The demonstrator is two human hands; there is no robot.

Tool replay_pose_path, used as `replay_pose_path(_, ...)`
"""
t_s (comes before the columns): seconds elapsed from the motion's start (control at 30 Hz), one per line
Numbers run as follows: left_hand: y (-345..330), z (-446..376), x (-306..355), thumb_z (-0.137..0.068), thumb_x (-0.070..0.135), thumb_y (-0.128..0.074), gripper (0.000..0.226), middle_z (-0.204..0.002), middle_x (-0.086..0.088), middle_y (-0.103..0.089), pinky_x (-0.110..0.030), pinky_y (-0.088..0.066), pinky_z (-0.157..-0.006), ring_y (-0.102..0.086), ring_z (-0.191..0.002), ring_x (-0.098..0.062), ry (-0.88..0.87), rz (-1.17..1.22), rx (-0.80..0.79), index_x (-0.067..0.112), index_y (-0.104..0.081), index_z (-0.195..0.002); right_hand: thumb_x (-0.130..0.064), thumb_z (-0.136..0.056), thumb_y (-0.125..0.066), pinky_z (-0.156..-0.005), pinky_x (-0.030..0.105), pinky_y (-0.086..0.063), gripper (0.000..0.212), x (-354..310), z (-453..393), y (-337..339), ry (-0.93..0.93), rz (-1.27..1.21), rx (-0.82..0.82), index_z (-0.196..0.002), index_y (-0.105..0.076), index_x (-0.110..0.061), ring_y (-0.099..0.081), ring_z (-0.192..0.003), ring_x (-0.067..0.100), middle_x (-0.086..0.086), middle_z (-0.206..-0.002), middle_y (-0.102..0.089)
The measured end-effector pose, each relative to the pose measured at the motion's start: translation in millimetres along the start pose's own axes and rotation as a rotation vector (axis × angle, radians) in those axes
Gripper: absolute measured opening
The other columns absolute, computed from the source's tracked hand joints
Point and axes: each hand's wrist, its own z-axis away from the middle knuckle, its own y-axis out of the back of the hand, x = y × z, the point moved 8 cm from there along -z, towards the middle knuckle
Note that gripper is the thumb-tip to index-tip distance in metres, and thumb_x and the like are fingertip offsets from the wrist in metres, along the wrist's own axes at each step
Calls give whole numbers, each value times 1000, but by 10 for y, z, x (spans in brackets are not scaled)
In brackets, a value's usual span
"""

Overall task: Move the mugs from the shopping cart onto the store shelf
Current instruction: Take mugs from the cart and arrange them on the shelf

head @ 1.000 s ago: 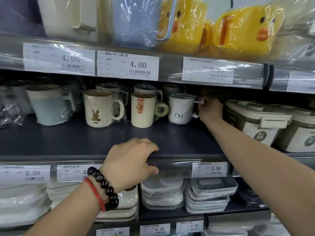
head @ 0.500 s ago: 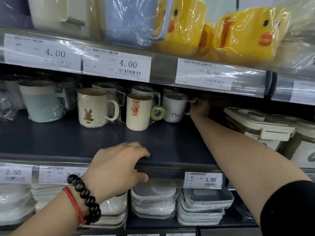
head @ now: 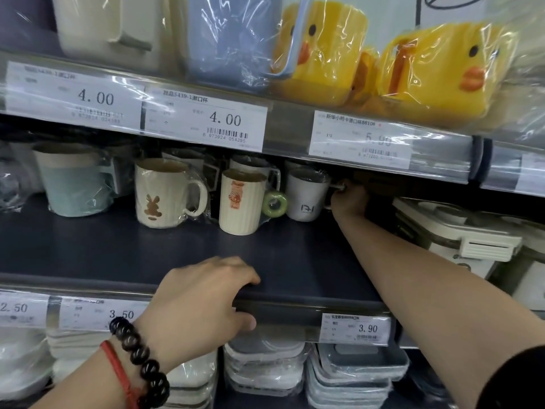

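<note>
Nearest, the left hand [head: 203,302] grips the front lip of the dark shelf [head: 118,255], fingers curled over the top edge and thumb tucked under the price rail; a string of dark beads [head: 141,361] and a red cord [head: 118,370] circle that wrist. Below the lip, stacked lidded containers [head: 351,373] sit wrapped in plastic, under a 3.90 price tag [head: 355,329].

Farther in, the right forearm stretches from the lower right across the shelf to its back. There the right hand [head: 351,202] holds the handle of a white mug [head: 306,196], fingers closed around it. The white mug stands upright on the shelf, far back, at the right end of a row. Just left of it is a ribbed cream mug [head: 241,202] with a green ring handle, then a cream mug with a brown rabbit [head: 160,196], then a pale blue cup [head: 75,181] at the far left. More mugs stand behind them, dim in shadow. To the right of the hand sits a white box with a latch [head: 460,240].

On the shelf above, yellow duck cups [head: 442,72] sit in plastic wrap.
</note>
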Motion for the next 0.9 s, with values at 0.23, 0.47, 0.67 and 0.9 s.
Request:
replay_pose_path(0.23,-9,-50,-20,-76,60,-60,55,-123,28,-44,-25,-40,-82,-41,-116,3,-4,-1,-67,45,-43,-126,-7,-86,-55,-92,33,-48,46,-79,171,67,-5,-22,-133,-132,-54,-14,-59,-113,32,15,-121,-64)
replay_pose_path(0.47,142,-75,-15,-79,69,-51,58,-128,23,-46,-34,-45,-94,-45,-118,-5,-43,90,-90,41,-46,-129,-14,-88,-56,-81,23,-45,40,-253,541,405,40,73,-196,-128,-58,-21,-61,-109,24,4,-117,-66)
replay_pose_path(0.67,371,48,-100,-83,68,-49,63,-142,18,-41,-37,-41,-102,-40,-129,-8,-110,164,-70,40,-38,-138,-11,-84,-61,-70,2,-38,24,-584,1416,737,112,64,-195,-105,-72,-18,-62,-85,5,-7,-90,-69)
replay_pose_path(0.9,554,523,-93,-82,64,-52,59,-131,13,-48,-40,-45,-97,-46,-121,-12,-132,145,-54,37,-43,-134,-19,-85,-65,-78,3,-43,27,-994,2644,814,254,38,-332,-111,-67,-25,-61,-88,-4,-12,-97,-67)
